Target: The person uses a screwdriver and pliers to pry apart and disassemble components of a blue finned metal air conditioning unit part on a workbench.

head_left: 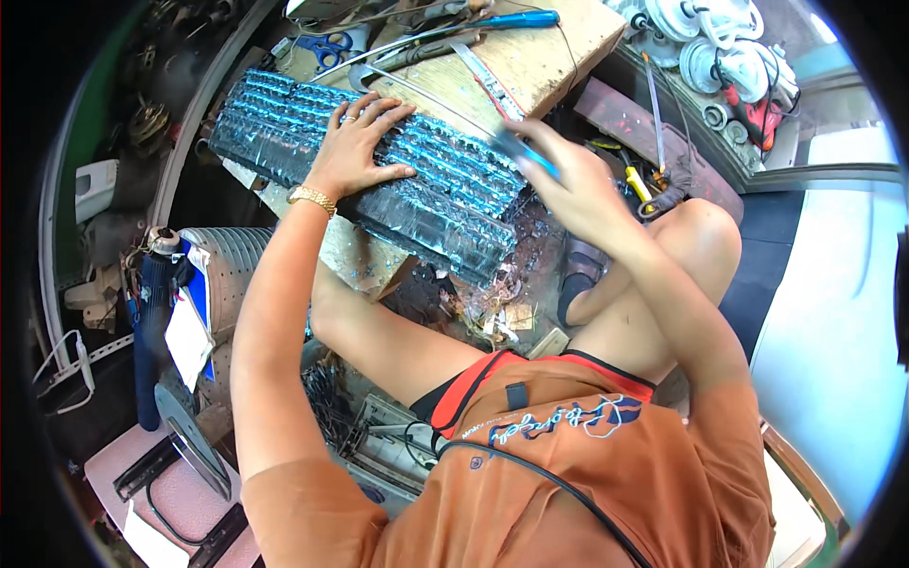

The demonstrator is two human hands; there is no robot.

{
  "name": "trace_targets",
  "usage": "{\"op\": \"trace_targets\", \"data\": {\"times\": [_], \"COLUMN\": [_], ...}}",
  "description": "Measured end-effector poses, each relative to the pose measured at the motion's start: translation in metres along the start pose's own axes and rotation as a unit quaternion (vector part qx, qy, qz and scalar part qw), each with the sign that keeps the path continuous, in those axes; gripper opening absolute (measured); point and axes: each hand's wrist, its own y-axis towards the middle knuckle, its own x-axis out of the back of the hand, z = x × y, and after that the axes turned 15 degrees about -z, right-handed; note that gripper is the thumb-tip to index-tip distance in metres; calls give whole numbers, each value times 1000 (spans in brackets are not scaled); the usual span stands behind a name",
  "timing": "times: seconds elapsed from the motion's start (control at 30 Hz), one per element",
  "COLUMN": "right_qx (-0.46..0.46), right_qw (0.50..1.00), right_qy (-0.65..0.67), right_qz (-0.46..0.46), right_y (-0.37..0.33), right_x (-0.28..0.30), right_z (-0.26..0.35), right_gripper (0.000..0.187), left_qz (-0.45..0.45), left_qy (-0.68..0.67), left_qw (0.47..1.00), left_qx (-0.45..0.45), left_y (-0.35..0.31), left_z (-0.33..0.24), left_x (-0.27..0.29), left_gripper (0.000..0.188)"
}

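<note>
A long, dark block with shiny, crumpled blue-silver ridged rows lies slantwise over the wooden bench. It looks like a finned metal coil, though its exact kind is unclear. My left hand, fingers spread, rests flat on top of it, a gold watch at the wrist. At the block's right end, my right hand is closed around the blue-and-black handle of a tool, smeared by motion. A thin metal shaft runs from near this handle toward the upper left, like a long screwdriver's.
Blue scissors, a blue-handled screwdriver and a red-and-silver cutter lie on the wooden bench. Right of it are a yellow-handled tool and a red tool. Debris covers the floor between my legs.
</note>
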Motion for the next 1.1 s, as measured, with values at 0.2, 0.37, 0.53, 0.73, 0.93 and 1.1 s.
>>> {"op": "trace_targets", "data": {"times": [0.2, 0.37, 0.53, 0.73, 0.93, 1.1], "right_qx": [106, 21, 82, 67, 9, 43], "right_qw": [953, 952, 955, 988, 935, 930], "right_qy": [-255, -284, -248, -136, -299, -316], "right_qz": [-125, -117, -139, -4, 191, 182], "right_y": [103, 165, 194, 22, -84, -82], "right_x": [-114, -129, -61, -57, -45, -59], "right_z": [-31, -62, -111, -6, 15, 25], "right_gripper": [41, 41, 55, 24, 23, 22], "left_qz": [19, 0, -63, -39, -42, -41], "left_qy": [6, 10, -16, 27, 33, 59], "left_qw": [999, 999, 998, 998, 998, 996], "left_qx": [33, 33, 9, 43, 39, 48], "left_y": [-8, -10, 34, -29, -17, -18], "left_z": [2, 2, -10, 12, 8, 5], "left_x": [-2, -6, -19, -23, -29, -28], "left_gripper": [84, 80, 79, 76, 77, 78]}}
